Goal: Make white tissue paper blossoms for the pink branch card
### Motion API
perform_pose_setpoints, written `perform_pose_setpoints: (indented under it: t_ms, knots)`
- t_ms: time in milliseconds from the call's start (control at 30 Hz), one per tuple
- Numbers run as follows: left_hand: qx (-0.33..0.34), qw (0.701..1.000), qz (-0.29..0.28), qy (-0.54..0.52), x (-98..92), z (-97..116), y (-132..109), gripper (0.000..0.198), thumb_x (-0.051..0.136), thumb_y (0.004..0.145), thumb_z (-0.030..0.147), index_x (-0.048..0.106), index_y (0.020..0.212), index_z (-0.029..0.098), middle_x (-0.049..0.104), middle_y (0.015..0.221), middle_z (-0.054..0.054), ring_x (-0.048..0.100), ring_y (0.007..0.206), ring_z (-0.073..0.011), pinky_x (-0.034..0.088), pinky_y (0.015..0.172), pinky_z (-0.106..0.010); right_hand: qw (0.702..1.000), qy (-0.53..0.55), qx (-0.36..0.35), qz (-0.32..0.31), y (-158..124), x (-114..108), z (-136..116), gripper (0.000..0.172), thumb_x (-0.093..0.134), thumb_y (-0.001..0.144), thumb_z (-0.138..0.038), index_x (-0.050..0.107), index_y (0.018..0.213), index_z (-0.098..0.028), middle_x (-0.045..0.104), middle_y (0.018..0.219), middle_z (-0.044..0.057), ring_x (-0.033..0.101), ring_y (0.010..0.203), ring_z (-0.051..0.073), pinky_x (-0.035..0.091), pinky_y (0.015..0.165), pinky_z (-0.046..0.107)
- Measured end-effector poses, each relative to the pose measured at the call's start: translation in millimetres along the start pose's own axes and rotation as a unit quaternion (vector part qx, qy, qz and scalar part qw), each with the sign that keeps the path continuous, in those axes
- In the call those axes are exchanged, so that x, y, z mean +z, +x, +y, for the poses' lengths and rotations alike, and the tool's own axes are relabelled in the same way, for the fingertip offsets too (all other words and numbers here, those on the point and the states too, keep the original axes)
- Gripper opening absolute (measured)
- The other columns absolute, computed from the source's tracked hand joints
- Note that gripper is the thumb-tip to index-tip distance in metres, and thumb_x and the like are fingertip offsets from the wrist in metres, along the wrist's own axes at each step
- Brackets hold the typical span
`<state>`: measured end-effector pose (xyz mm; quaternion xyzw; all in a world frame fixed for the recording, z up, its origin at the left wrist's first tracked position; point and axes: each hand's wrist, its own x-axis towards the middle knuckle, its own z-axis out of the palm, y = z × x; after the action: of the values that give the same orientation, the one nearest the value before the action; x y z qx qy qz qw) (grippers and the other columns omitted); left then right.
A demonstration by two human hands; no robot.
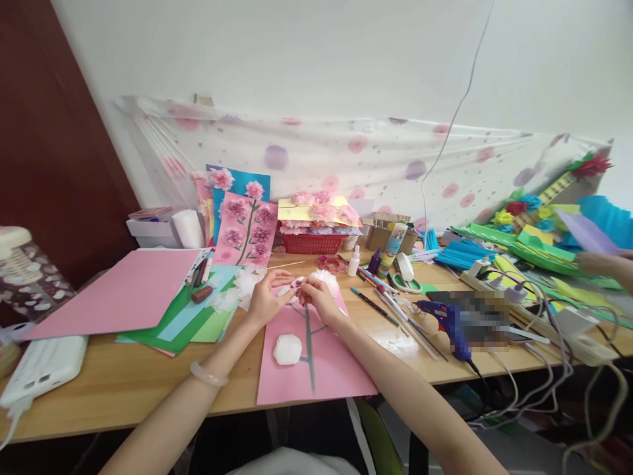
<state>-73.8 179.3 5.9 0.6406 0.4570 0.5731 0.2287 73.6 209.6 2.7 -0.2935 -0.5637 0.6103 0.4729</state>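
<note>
Pinching small white-and-purple piece (297, 284) in fingertips of left hand (270, 298) and right hand (320, 300), over far part of pink sheet (341, 376). Seemingly shaping piece; calling next, probably, for light, even spreading.

On the left end of the tabletop (109, 396), a white power bank (49, 366) is placed, with a cable (18, 412) connected to it. On the right, several plugs (515, 290) are inserted into a long power strip (537, 320). The wall (316, 53) is partly covered by a spotted plastic sheet (316, 155).
</note>
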Motion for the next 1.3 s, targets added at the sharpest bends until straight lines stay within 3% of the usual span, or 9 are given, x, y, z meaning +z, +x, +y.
perform_pose_setpoints:
  t_ms: [133, 333, 467, 700, 900, 1133, 1300]
  knots:
    - [-0.021, 0.999, -0.016, -0.022, 0.3, -3.3, 1.5, 0.025, 0.061, 0.073, 0.028, 0.064, 0.096, 0.017, 0.072, 0.098, -0.008, 0.068, 0.091, -0.0208, 0.052, 0.08, -0.032, 1.0, -0.022, -0.013, -0.003, -0.3, 0.3, -0.2, 0.017, 0.064, 0.064, -0.033, 0.056, 0.06, -0.018, 0.055, 0.055, -0.004, 0.045, 0.045, 0.008, 0.035, 0.046, 0.022]
    - [-0.021, 1.0, 0.015, 0.008, 0.1, -11.2, 6.0, 0.016, 0.06, 0.073, 0.032, 0.066, 0.075, 0.018, 0.072, 0.078, -0.004, 0.066, 0.079, -0.0196, 0.05, 0.076, -0.032, 0.999, -0.051, -0.011, -0.012, -0.9, 0.7, 3.5, 0.021, 0.065, 0.065, -0.034, 0.054, 0.058, -0.019, 0.052, 0.05, -0.004, 0.044, 0.043, 0.008, 0.034, 0.045, 0.022]
    - [-0.022, 0.999, 0.032, 0.017, -0.2, -12.3, 7.5, 0.023, 0.054, 0.078, 0.038, 0.063, 0.077, 0.017, 0.07, 0.076, -0.005, 0.065, 0.075, -0.0187, 0.05, 0.073, -0.03, 0.998, -0.058, -0.001, -0.009, -0.3, 0.6, 5.3, 0.02, 0.063, 0.066, -0.033, 0.053, 0.057, -0.019, 0.051, 0.05, -0.004, 0.044, 0.042, 0.008, 0.034, 0.045, 0.022]
    - [-0.005, 0.998, -0.009, 0.054, 1.8, -15.2, 5.6, 0.019, 0.059, 0.076, 0.036, 0.067, 0.079, 0.019, 0.072, 0.083, -0.005, 0.065, 0.082, -0.02, 0.049, 0.077, -0.031, 0.998, -0.067, -0.004, -0.015, 1.8, -0.1, 7.9, 0.021, 0.06, 0.067, -0.036, 0.053, 0.057, -0.019, 0.051, 0.049, -0.004, 0.043, 0.041, 0.008, 0.034, 0.045, 0.023]
    - [-0.001, 0.992, 0.041, 0.115, -0.6, -15.0, 6.1, 0.022, 0.052, 0.08, 0.036, 0.061, 0.069, 0.02, 0.067, 0.073, -0.004, 0.06, 0.076, -0.0203, 0.045, 0.074, -0.031, 0.997, -0.072, 0.013, -0.028, 2.4, 0.3, 12.1, 0.017, 0.059, 0.065, -0.033, 0.056, 0.058, -0.018, 0.052, 0.05, -0.004, 0.042, 0.041, 0.008, 0.033, 0.043, 0.022]
    - [-0.013, 0.987, 0.064, 0.145, -1.2, -13.2, 6.7, 0.024, 0.048, 0.081, 0.038, 0.056, 0.068, 0.02, 0.064, 0.069, -0.002, 0.058, 0.068, -0.0177, 0.043, 0.067, -0.027, 0.996, -0.083, 0.031, -0.026, 2.0, 0.0, 13.1, 0.013, 0.057, 0.064, -0.029, 0.059, 0.058, -0.017, 0.051, 0.047, -0.004, 0.041, 0.041, 0.008, 0.032, 0.041, 0.021]
    - [-0.042, 0.982, 0.086, 0.164, -5.9, -20.8, 12.0, 0.026, 0.046, 0.082, 0.038, 0.059, 0.07, 0.018, 0.067, 0.073, -0.004, 0.059, 0.071, -0.0182, 0.044, 0.07, -0.028, 0.995, -0.091, 0.042, -0.027, 2.1, -1.9, 13.8, 0.012, 0.057, 0.063, -0.025, 0.059, 0.057, -0.016, 0.049, 0.045, -0.004, 0.042, 0.043, 0.008, 0.032, 0.043, 0.021]
